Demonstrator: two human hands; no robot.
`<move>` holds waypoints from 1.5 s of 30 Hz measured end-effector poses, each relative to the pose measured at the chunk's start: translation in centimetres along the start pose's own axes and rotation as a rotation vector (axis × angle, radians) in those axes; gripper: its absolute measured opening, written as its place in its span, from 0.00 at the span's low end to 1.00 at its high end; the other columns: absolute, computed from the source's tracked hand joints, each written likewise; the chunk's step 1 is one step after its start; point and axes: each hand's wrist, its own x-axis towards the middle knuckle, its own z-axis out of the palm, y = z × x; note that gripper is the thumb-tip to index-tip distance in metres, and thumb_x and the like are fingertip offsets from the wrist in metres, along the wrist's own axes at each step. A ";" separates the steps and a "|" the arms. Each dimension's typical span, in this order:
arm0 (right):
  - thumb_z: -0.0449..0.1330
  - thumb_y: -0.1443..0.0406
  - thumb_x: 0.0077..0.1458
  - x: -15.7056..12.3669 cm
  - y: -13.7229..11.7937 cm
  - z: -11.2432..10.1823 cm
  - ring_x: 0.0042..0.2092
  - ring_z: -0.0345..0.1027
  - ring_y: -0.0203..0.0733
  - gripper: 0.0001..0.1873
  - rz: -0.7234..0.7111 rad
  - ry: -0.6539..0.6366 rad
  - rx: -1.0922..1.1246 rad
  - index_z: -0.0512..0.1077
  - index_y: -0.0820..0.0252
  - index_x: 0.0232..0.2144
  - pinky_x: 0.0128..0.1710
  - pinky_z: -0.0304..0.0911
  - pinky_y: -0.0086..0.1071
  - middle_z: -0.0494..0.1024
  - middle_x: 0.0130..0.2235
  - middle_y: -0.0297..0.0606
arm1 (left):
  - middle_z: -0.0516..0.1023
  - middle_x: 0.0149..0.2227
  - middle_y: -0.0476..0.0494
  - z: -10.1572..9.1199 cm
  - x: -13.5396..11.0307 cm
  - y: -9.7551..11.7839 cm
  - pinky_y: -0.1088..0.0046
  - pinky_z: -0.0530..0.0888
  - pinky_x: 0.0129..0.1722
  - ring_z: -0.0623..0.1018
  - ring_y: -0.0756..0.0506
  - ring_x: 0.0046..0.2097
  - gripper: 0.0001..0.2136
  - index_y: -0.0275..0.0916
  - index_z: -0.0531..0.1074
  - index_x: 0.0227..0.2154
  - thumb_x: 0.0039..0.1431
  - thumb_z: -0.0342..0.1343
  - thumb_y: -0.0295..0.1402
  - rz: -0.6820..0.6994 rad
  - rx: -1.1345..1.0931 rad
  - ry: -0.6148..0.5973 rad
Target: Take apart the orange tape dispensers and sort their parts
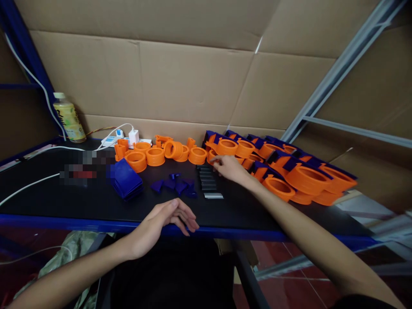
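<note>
The left hand (172, 216) is nearest, above the front edge of the counter (86, 199), its fingers loosely curled and holding nothing. A pale strip (213, 195) lies on the black top beyond it, at the near end of a column of dark strips (208, 182). Left of these are scattered small blue pieces (180, 186), then a fanned stack of blue plates (126, 180). The right hand (230, 167) reaches to the far end of the dark strips, just beside the orange rings; I cannot tell whether its bent fingertips grip anything. To its right, orange-and-blue assemblies (305, 179) crowd together in rows. Farther left, loose orange rings (155, 161) form an uneven line in front of a power strip (147, 141) with a white plug (133, 136). A yellow-labelled bottle (69, 120) stands at the back left, and cardboard (193, 81) walls the rear.
</note>
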 end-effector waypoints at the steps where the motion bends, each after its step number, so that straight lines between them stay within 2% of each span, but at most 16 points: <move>1: 0.53 0.70 0.59 -0.1 -0.1 0.1 0.28 0.75 0.36 0.19 0.006 -0.005 0.021 0.77 0.62 0.49 0.34 0.68 0.26 0.83 0.34 0.38 | 0.82 0.39 0.30 0.0 0.0 0.0 0.60 0.75 0.43 0.81 0.39 0.40 0.23 0.31 0.75 0.39 0.72 0.39 0.43 -0.001 0.000 0.000; 6: 0.53 0.72 0.58 -0.4 -0.8 0.4 0.25 0.72 0.33 0.22 0.002 0.015 0.088 0.75 0.61 0.52 0.28 0.66 0.24 0.83 0.32 0.35 | 0.82 0.39 0.30 0.1 0.0 0.1 0.60 0.75 0.43 0.80 0.39 0.40 0.24 0.32 0.75 0.40 0.72 0.38 0.43 0.002 0.007 -0.007; 10: 0.52 0.70 0.59 -0.3 -0.7 -1.1 0.26 0.72 0.35 0.20 0.013 0.120 0.071 0.76 0.59 0.50 0.31 0.67 0.28 0.83 0.34 0.36 | 0.82 0.39 0.31 0.1 -0.1 0.1 0.60 0.75 0.43 0.80 0.39 0.40 0.23 0.31 0.75 0.39 0.72 0.39 0.43 0.006 0.004 -0.005; 13: 0.52 0.65 0.61 -0.1 -0.1 -3.2 0.40 0.74 0.46 0.20 0.043 0.312 0.005 0.75 0.58 0.52 0.41 0.67 0.36 0.82 0.42 0.42 | 0.81 0.39 0.30 0.1 -0.1 0.0 0.60 0.75 0.43 0.80 0.40 0.39 0.24 0.31 0.75 0.39 0.72 0.38 0.42 0.009 0.003 -0.007; 16: 0.55 0.57 0.61 0.2 1.0 -4.7 0.54 0.66 0.57 0.22 0.018 0.455 -0.197 0.74 0.58 0.54 0.45 0.64 0.42 0.78 0.51 0.47 | 0.81 0.39 0.30 0.1 -0.1 0.0 0.60 0.75 0.43 0.80 0.40 0.40 0.23 0.31 0.75 0.39 0.72 0.38 0.42 0.016 -0.002 -0.018; 19: 0.59 0.54 0.59 0.6 2.2 -4.7 0.52 0.65 0.58 0.20 -0.016 0.427 -0.389 0.77 0.59 0.47 0.39 0.63 0.40 0.80 0.46 0.48 | 0.81 0.38 0.31 0.0 0.0 0.0 0.60 0.75 0.42 0.80 0.40 0.39 0.23 0.31 0.75 0.39 0.72 0.39 0.42 0.020 -0.010 -0.015; 22: 0.60 0.57 0.59 0.8 2.9 -4.1 0.49 0.66 0.55 0.15 -0.045 0.387 -0.400 0.79 0.59 0.42 0.37 0.62 0.38 0.81 0.42 0.47 | 0.81 0.39 0.30 -0.1 0.0 -0.1 0.60 0.75 0.42 0.80 0.39 0.39 0.24 0.31 0.75 0.39 0.72 0.38 0.43 0.015 -0.011 -0.013; 26: 0.57 0.58 0.62 0.7 2.5 -4.2 0.49 0.66 0.53 0.14 -0.073 0.416 -0.395 0.78 0.59 0.43 0.38 0.62 0.39 0.80 0.44 0.47 | 0.81 0.39 0.29 -0.3 0.1 -0.2 0.59 0.76 0.43 0.80 0.39 0.40 0.24 0.31 0.76 0.39 0.72 0.39 0.43 0.008 -0.025 -0.030; 29: 0.56 0.56 0.64 -0.3 0.8 -5.2 0.49 0.65 0.53 0.16 -0.135 0.479 -0.367 0.77 0.59 0.44 0.38 0.62 0.39 0.80 0.45 0.47 | 0.81 0.40 0.30 -0.2 0.2 -0.3 0.59 0.76 0.42 0.80 0.38 0.42 0.20 0.32 0.75 0.42 0.71 0.43 0.43 0.030 -0.070 -0.024; 31: 0.56 0.55 0.65 -1.9 -1.1 -5.9 0.47 0.66 0.52 0.16 -0.254 0.529 -0.322 0.76 0.59 0.43 0.40 0.63 0.40 0.80 0.44 0.46 | 0.81 0.45 0.29 -0.1 0.2 -0.3 0.57 0.76 0.44 0.79 0.36 0.48 0.17 0.33 0.74 0.47 0.70 0.47 0.40 0.061 -0.115 0.010; 35: 0.61 0.58 0.62 -7.7 -6.4 -6.4 0.41 0.68 0.48 0.10 -0.559 0.555 -0.197 0.74 0.59 0.38 0.40 0.64 0.39 0.80 0.38 0.44 | 0.71 0.61 0.31 0.1 0.1 -0.2 0.50 0.72 0.54 0.70 0.32 0.62 0.20 0.41 0.67 0.58 0.65 0.56 0.37 0.159 -0.250 0.130; 37: 0.62 0.61 0.61 -11.3 -9.1 -6.0 0.36 0.68 0.43 0.06 -0.721 0.471 -0.132 0.74 0.58 0.37 0.37 0.64 0.37 0.78 0.34 0.40 | 0.68 0.64 0.34 0.3 -0.2 0.2 0.50 0.70 0.58 0.68 0.33 0.64 0.24 0.44 0.66 0.59 0.62 0.60 0.37 0.229 -0.318 0.212; 40: 0.63 0.64 0.61 -16.0 -12.2 -5.4 0.30 0.67 0.38 0.03 -0.925 0.252 -0.070 0.74 0.57 0.36 0.32 0.63 0.34 0.76 0.28 0.35 | 0.69 0.64 0.38 0.6 -0.9 1.1 0.51 0.69 0.59 0.68 0.34 0.64 0.24 0.45 0.66 0.59 0.61 0.60 0.40 0.270 -0.391 0.326; 42: 0.62 0.61 0.62 -17.7 -13.4 -5.5 0.28 0.67 0.36 0.06 -0.980 0.140 -0.031 0.75 0.57 0.38 0.27 0.61 0.32 0.76 0.27 0.34 | 0.70 0.64 0.37 1.0 -1.3 1.6 0.50 0.72 0.57 0.72 0.34 0.62 0.22 0.45 0.66 0.59 0.63 0.58 0.41 0.207 -0.428 0.360; 43: 0.61 0.58 0.63 -18.0 -13.7 -5.7 0.28 0.69 0.36 0.09 -0.966 0.134 0.001 0.75 0.56 0.40 0.26 0.62 0.32 0.76 0.28 0.34 | 0.71 0.63 0.36 1.1 -1.5 1.7 0.51 0.74 0.55 0.73 0.33 0.61 0.21 0.44 0.67 0.59 0.64 0.57 0.41 0.167 -0.435 0.363; 45: 0.59 0.56 0.64 -17.6 -14.0 -6.1 0.33 0.73 0.37 0.14 -0.864 0.223 0.058 0.73 0.56 0.48 0.31 0.66 0.32 0.80 0.34 0.37 | 0.72 0.62 0.35 1.5 -1.7 1.7 0.53 0.77 0.51 0.75 0.33 0.59 0.20 0.41 0.68 0.57 0.65 0.57 0.39 0.110 -0.429 0.368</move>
